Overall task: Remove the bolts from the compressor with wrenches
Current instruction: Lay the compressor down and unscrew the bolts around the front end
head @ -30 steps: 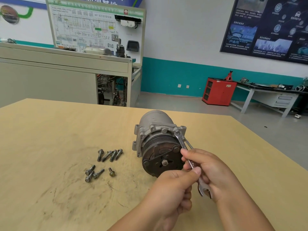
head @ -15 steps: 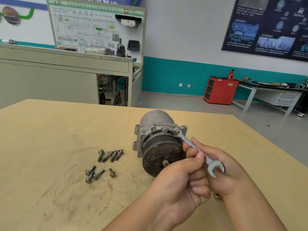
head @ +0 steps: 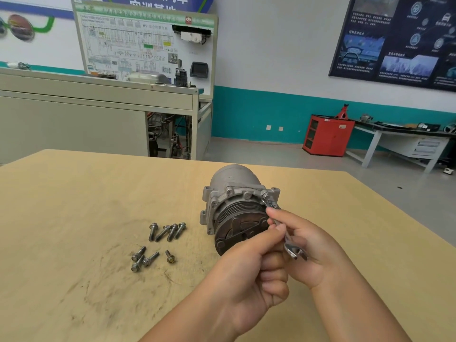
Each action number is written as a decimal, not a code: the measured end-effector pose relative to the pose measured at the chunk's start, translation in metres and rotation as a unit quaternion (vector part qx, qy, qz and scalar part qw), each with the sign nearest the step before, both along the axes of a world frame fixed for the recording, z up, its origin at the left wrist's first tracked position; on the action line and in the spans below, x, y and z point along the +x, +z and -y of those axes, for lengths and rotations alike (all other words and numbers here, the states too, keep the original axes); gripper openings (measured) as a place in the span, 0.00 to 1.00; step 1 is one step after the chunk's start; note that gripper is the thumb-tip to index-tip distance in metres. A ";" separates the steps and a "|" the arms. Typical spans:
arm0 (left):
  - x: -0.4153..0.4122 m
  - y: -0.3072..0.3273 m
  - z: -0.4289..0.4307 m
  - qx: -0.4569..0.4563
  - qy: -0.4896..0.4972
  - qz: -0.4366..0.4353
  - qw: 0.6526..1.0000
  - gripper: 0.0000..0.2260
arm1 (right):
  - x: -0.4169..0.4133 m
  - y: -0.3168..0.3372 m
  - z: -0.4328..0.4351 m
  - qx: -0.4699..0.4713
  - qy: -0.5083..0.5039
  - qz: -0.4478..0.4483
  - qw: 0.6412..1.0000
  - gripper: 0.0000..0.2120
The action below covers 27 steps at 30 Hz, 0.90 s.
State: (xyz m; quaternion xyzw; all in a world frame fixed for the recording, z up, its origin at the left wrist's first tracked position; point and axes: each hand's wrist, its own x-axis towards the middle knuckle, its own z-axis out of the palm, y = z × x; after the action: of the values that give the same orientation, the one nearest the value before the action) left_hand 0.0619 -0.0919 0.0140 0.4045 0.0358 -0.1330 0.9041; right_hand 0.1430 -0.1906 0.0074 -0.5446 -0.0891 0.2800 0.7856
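**Wrench on the flange bolt: a slip is the main risk**

The grey cast-metal compressor [head: 234,188] lies on its side on the pale wooden table [head: 74,206], with its dark pulley face towards the person. A slim steel open-ended wrench [head: 292,250] runs from a flange bolt [head: 265,195] at the compressor's upper right down into both hands. The left hand [head: 249,270] has its fingers curled and its thumb pressing the shank. The right hand [head: 313,245] pinches the shank between thumb and fingers. Eight loose grey bolts [head: 172,232] lie on the table to the left, apart from the compressor.

Neither hand steadies the round body, so a hard pull could roll or skid it and lift the wrench off the bolt. Whether the wrench head sits fully on the bolt cannot be told. If it is only partly on, it would likely round the corners, and a sudden slip could drive knuckles into the pulley. A freed bolt might also drop and roll away.
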 end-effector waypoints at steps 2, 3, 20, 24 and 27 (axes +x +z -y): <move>0.000 -0.002 -0.001 0.009 0.009 0.002 1.000 0.15 | -0.001 -0.001 0.000 -0.002 -0.017 0.011 1.000 0.08; 0.000 -0.004 -0.001 0.012 0.013 0.006 1.000 0.16 | -0.002 -0.001 0.000 -0.005 -0.028 0.010 1.000 0.08; -0.003 -0.014 0.002 0.085 -0.008 0.046 0.995 0.14 | -0.018 0.000 -0.002 -0.063 -0.143 0.034 0.987 0.09; -0.003 -0.014 0.001 0.087 -0.005 0.046 0.995 0.14 | -0.017 -0.001 -0.004 -0.071 -0.151 0.021 0.986 0.11; -0.003 -0.014 0.002 0.090 -0.007 0.050 0.995 0.14 | -0.018 0.000 -0.004 -0.072 -0.161 0.025 0.984 0.11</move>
State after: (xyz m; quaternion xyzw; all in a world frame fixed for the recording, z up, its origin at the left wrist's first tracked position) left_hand 0.0591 -0.0937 0.0005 0.4906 -0.0002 -0.1155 0.8637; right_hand 0.1253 -0.1863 0.0071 -0.6134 0.0005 0.1420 0.7769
